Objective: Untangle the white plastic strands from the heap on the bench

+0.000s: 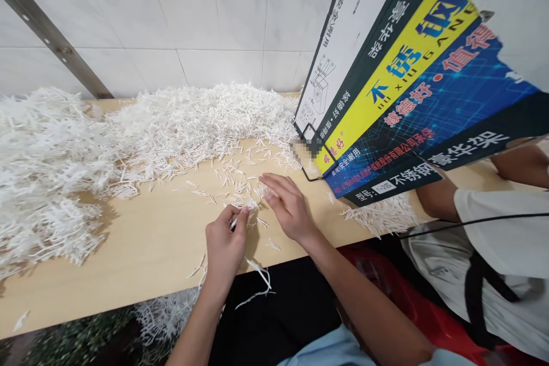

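Observation:
My left hand [226, 238] is closed in a pinch around a white branching strand [252, 204], whose tip sticks out past the thumb and forefinger. Beside it, my right hand [286, 206] has its fingers stretched out, the fingertips close to that tip; I cannot tell whether they touch it. Small loose white pieces [234, 174] lie scattered on the tabletop [163, 229] around both hands. Below my left wrist, a thin white strand [259, 280] hangs over the table's front edge onto dark cloth.
A large pile of white strands [171, 126] runs along the tiled wall [223, 6]. At right stands a printed cardboard panel [398, 86] with a black wire frame [317, 151] at its corner. Beyond it, a person's sleeve [501, 229] and arms show. More white strands [163, 320] lie below the table.

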Available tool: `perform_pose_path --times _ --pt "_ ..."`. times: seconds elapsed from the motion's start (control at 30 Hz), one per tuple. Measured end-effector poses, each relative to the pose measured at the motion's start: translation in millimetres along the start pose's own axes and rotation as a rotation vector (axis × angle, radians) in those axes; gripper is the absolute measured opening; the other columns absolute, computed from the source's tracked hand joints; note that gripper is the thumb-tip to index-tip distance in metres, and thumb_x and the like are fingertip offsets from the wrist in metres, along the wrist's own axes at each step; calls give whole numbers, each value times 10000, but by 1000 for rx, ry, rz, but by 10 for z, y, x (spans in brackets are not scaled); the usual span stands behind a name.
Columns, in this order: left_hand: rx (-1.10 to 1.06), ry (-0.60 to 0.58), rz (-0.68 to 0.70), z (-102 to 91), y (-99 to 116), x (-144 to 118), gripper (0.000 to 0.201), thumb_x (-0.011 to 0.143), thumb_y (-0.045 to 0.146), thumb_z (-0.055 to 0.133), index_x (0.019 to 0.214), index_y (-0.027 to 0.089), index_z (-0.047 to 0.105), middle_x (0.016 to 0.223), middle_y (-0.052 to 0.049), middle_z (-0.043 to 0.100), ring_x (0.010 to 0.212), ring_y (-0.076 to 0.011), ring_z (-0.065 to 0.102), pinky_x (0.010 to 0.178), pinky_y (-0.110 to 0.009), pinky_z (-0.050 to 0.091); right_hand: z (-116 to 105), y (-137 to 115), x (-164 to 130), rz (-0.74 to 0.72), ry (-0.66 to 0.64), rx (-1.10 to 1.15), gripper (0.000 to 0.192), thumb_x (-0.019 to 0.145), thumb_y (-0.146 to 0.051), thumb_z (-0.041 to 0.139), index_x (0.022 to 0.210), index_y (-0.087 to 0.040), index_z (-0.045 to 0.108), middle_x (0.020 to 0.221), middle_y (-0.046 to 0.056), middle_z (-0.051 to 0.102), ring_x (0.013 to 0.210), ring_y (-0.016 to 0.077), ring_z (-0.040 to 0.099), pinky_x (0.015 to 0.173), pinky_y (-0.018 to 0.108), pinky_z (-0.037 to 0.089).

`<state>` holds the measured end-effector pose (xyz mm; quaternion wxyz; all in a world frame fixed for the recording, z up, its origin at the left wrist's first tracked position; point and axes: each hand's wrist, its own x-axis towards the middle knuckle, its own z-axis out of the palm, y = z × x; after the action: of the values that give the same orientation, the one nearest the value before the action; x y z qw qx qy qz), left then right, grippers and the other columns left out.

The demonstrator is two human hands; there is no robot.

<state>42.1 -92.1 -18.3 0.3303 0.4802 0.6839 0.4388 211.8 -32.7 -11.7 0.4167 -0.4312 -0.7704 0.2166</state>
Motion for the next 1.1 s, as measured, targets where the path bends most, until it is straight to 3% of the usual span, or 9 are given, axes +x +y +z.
perform_pose_path --times 0.1,0.2,0.37,0.43,0.53,0.67,0.77,0.9,1.1 --pt "13 -40 56 13 6 12 393 949 530 586 748 196 632 577 44 562 525 -116 439 563 -241 337 24 -40 -39 -63 -118 -70 371 1012 -421 625 1312 -218 709 1138 101 771 1075 243 697 954 374 552" --pt "25 -108 93 9 -13 13 362 950 494 589 749 198 643 583 45 569 526 -115 446 566 -242 328 67 15 -80 -46 -144 -36 240 1039 -337 568 1027 -214 774 868 52 775 813 186 714 765 291 547" --pt "-68 37 23 -26 -47 -32 384 925 473 628 661 198 575 527 59 445 530 -110 404 562 -240 313 43 153 -98 294 236 18 326 1036 -285 491 825 -195 722 602 -2 655 545 149 627 566 254 477" --pt "-90 87 7 -26 -50 -42 392 920 468 636 646 196 562 526 60 423 533 -108 396 558 -237 308 44 172 -75 347 303 4 316 1041 -332 501 874 -188 728 654 17 688 605 168 664 613 270 511" --pt "-103 80 27 -4 -46 -31 362 919 460 647 681 192 603 544 57 471 547 -106 418 568 -231 324 69 116 -25 195 186 -93 269 1025 -348 556 1140 -191 742 1005 88 791 929 226 738 870 346 570" --pt "-214 123 53 -17 -15 -46 382 923 483 662 688 191 590 544 56 462 554 -107 410 564 -228 328 36 -162 -118 61 272 -217 341 1053 -340 509 1290 -215 721 1388 123 690 1299 276 615 1119 457 480" --pt "-263 140 72 -93 32 -166 392 919 479 680 678 186 582 550 57 441 551 -102 401 552 -223 324 -42 -465 -465 163 442 -151 314 1072 -269 464 1162 -216 760 1167 104 763 1131 245 693 1026 422 538" --pt "-274 220 80 -216 -13 -525 381 938 463 671 691 185 588 561 50 467 553 -106 448 544 -213 371 -75 -712 -1178 160 372 -65 204 1018 -177 558 994 -221 755 938 71 758 880 207 727 820 329 589" --pt "130 463 307 -524 -615 -1299 133 947 286 650 951 202 754 838 -48 773 704 -177 692 685 -261 536 -25 -874 -1928 277 306 50 190 983 -178 600 984 -244 778 882 62 749 787 206 726 690 287 581"
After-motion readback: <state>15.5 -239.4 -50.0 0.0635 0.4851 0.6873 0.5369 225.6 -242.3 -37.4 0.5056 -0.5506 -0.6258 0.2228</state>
